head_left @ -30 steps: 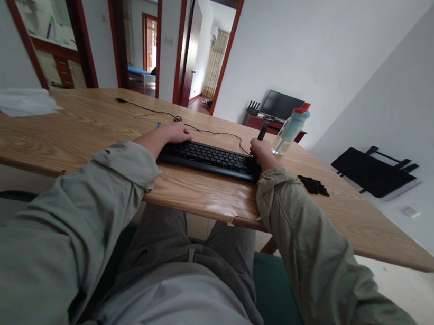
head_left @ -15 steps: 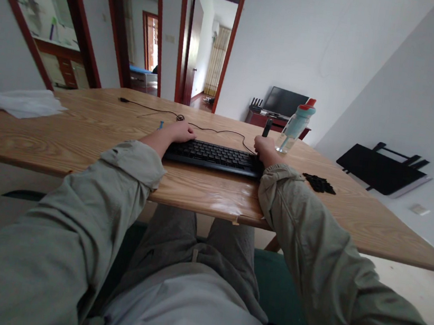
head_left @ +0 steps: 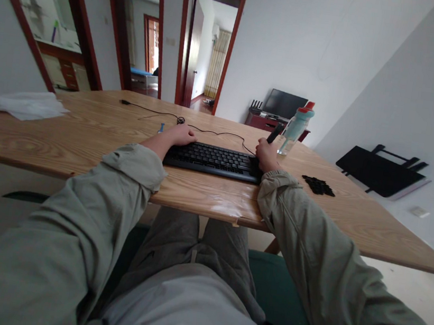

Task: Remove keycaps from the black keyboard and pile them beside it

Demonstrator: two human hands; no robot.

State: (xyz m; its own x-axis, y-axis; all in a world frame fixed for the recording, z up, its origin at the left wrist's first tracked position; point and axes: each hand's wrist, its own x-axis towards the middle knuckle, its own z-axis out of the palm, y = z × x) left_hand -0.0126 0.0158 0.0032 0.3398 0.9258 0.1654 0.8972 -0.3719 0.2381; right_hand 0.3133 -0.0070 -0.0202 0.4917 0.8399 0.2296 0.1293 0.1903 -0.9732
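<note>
A black keyboard (head_left: 215,160) lies flat on the wooden table in front of me. Over its left end rests my left hand (head_left: 181,135), fingers curled at the far corner as if steadying it; the fingertips are partly hidden. My right hand (head_left: 267,155) is at the keyboard's right end, closed in a fist around a thick black-handled tool (head_left: 275,133). The handle sticks up out of the fist and leans right; the tool's working end is hidden. A clear bottle with a red and teal top (head_left: 296,126) stands just beyond that hand.
A pile of small black pieces (head_left: 318,186) lies right of my right forearm. Behind the keyboard a black cable (head_left: 216,132) runs left to its plug. A small blue object (head_left: 161,128) sits near my left wrist, and white crumpled sheeting (head_left: 27,104) lies at the table's far left.
The black handle in my right hand has tilted from nearly upright to leaning right, as the fist turned slightly. My left hand stays on the keyboard's left end.
</note>
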